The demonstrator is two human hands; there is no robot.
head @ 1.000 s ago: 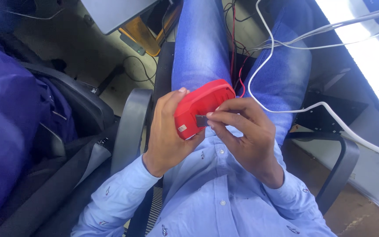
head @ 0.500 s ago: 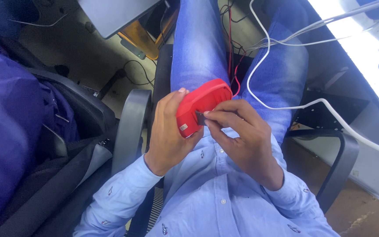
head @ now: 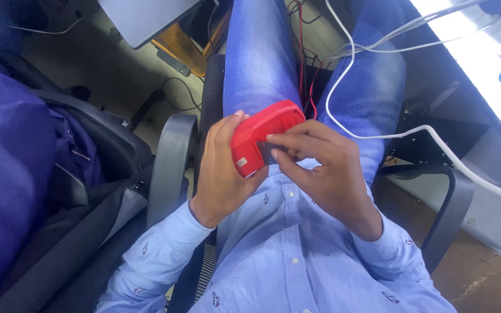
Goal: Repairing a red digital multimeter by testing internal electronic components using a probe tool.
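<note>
Over the lap, left hand (head: 218,174) wraps a rounded red plastic meter (head: 260,136), smooth shell, held above blue denim. Right hand (head: 320,168) fingertips pinch its dark centre part. Red, black and white wires (head: 343,87) trail nearby.

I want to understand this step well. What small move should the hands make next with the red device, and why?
Probably the right hand should keep working its fingertips at the dark recess on the red device, while the left hand holds the casing steady. The fingers already rest on that dark part, and the device is held over the lap with red and black wires trailing from it, so a steady grip seems wise.
</note>
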